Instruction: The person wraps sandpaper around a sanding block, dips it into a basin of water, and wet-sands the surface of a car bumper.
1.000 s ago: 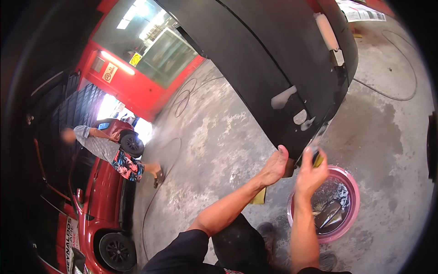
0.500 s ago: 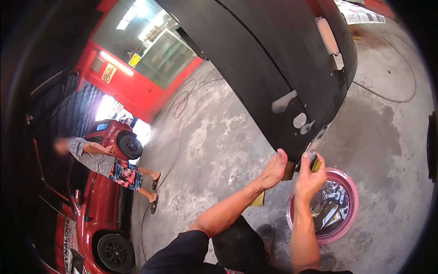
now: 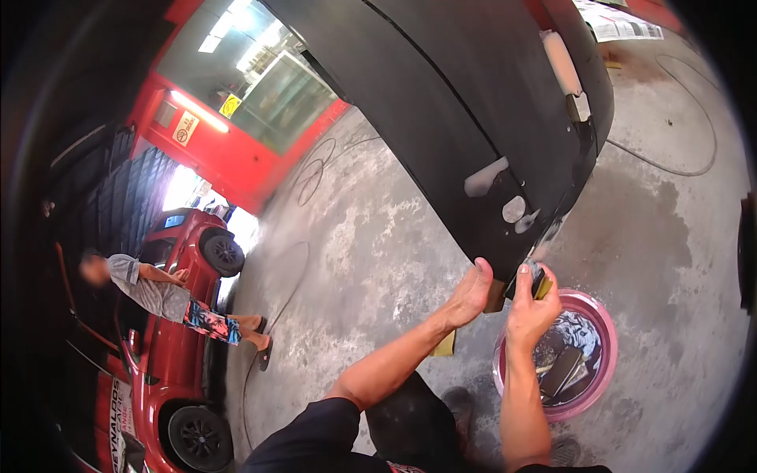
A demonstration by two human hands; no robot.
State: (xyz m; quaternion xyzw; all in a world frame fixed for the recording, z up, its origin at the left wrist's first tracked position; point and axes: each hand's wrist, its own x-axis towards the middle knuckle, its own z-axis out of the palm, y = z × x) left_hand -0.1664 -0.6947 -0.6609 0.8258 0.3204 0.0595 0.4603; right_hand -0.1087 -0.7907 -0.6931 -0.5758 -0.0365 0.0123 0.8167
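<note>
"Log the step?"
"Remote view: my right hand [image 3: 527, 319] grips a dark-and-yellow pad [image 3: 543, 287] at the panel's [image 3: 441, 118] near corner. Left hand [image 3: 467, 298] at same corner; fingers hidden, grip unclear."
"Next move needs?"
"My judgement: pad flat along panel edge."

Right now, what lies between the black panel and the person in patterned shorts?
In the head view, concrete floor lies between the panel and the person, with a thin hose on it.

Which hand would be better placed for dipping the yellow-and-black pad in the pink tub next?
The right hand, I think: it holds the pad and is nearer the tub, while the left hand is at the dark panel.
</note>
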